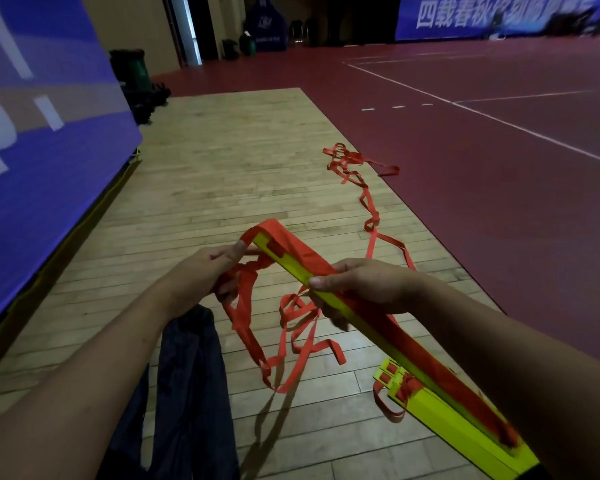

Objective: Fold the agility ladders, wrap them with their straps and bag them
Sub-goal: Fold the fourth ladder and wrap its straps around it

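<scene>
Floor [222,174]: wood boards, red court surface alongside.
Red strap [369,216]: loose, trailing over floor to far heap.
Held rung bundle [406,362]: yellow, raised, slanting.
Dark cloth [187,375]: on floor.
Second bundle [437,419]: on floor, under held one.
Right hand [368,285]: gripping held bundle mid-length.
Left hand [205,271]: clutching strap beside bundle's far end.
</scene>
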